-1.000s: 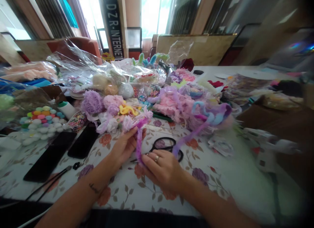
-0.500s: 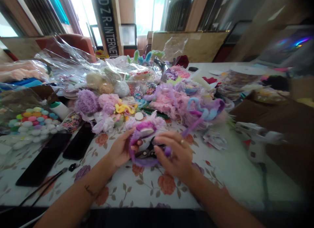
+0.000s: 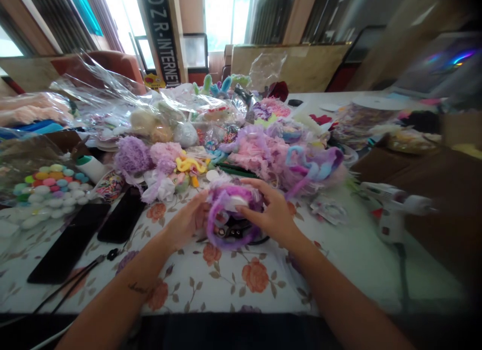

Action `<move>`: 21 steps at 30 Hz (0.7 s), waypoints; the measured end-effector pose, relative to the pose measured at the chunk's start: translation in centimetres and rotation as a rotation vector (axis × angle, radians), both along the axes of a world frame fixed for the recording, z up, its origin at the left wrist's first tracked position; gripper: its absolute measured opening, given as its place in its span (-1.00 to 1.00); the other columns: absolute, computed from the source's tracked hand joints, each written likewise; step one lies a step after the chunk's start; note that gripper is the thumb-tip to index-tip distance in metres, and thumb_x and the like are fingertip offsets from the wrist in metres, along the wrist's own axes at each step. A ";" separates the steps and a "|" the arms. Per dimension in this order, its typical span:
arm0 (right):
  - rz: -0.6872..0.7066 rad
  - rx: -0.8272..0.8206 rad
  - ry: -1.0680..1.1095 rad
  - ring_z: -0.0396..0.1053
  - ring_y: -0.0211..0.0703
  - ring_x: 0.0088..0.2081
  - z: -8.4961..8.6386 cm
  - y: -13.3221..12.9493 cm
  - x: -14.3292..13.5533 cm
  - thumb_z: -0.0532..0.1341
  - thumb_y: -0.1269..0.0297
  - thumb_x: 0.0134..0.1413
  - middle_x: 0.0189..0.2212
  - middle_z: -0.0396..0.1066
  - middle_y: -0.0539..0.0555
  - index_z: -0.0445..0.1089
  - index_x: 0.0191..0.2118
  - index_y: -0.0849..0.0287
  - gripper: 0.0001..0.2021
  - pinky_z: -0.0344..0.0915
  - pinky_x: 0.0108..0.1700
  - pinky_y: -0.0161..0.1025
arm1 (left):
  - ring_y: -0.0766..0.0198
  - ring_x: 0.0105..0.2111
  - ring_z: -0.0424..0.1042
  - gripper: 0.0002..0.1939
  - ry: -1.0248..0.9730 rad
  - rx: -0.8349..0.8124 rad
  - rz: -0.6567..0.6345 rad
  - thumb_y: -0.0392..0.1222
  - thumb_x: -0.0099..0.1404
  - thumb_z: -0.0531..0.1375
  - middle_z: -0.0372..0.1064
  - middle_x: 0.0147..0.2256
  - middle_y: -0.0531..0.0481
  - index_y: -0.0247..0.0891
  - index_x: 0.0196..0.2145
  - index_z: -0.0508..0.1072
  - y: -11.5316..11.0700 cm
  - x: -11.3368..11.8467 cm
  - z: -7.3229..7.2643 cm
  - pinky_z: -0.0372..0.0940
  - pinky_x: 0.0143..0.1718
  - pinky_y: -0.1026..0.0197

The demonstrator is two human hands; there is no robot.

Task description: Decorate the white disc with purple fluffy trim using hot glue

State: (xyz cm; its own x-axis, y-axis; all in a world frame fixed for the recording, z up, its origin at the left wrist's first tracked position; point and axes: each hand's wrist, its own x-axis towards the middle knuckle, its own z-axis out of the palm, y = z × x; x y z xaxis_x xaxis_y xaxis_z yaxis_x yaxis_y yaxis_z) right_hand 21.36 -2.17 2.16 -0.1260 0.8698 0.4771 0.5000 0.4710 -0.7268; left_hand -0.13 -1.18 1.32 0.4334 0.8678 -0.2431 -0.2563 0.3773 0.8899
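Note:
In the middle of the table a fuzzy purple yarn strand (image 3: 213,220) loops around a small white disc (image 3: 237,201). My left hand (image 3: 194,217) holds the left side of the yarn with curled fingers. On the other side my right hand (image 3: 273,209) grips the yarn and disc, its thumb against the disc and its fingers over the top. A dark-handled cutting tool with a metal pivot (image 3: 234,233) lies under the loop, partly hidden. More purple and blue yarn (image 3: 314,166) trails off to the upper right.
Two black phones (image 3: 70,244) lie at left near a bag of colored pompoms (image 3: 56,187). A white glue gun (image 3: 395,209) stands at right by a brown box (image 3: 425,189). Pink and lilac yarn (image 3: 258,149), plastic bags (image 3: 113,96) and craft pieces pile up behind.
My right hand has moved up from beside the cutting tool to the yarn and disc. The disc has shifted slightly right, and the purple strand now loops lower in front.

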 end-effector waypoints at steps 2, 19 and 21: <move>-0.093 0.008 -0.007 0.49 0.01 -0.11 -0.2 0.2 0.0 0.36 0.23 -0.07 -0.11 0.53 0.05 0.41 -0.02 0.10 -0.58 0.45 -0.16 -0.17 | 0.10 -0.13 0.46 -0.53 0.193 0.310 0.294 0.10 0.20 0.26 0.45 -0.13 -0.09 -0.16 0.00 0.41 0.1 -0.2 0.0 0.36 -0.12 0.15; 0.090 -0.109 0.160 0.45 0.04 -0.04 -0.5 -0.7 -1.1 0.39 0.23 -0.06 -0.02 0.47 0.13 0.39 0.01 0.10 -0.54 0.37 0.01 -0.07 | 0.11 0.05 0.38 -0.50 0.607 0.964 0.200 -0.11 0.18 0.33 0.40 0.04 -0.08 -0.12 0.06 0.36 -0.7 0.1 -1.1 0.25 0.12 0.08; 0.089 -0.120 0.173 0.45 0.03 -0.05 -0.6 -0.6 -1.0 0.39 0.21 -0.05 -0.03 0.46 0.12 0.38 0.02 0.08 -0.54 0.36 0.01 -0.05 | 0.15 0.03 0.40 -0.48 0.600 0.953 0.224 -0.11 0.18 0.33 0.39 0.05 -0.07 -0.11 0.07 0.32 -0.7 0.1 -1.3 0.28 0.09 0.13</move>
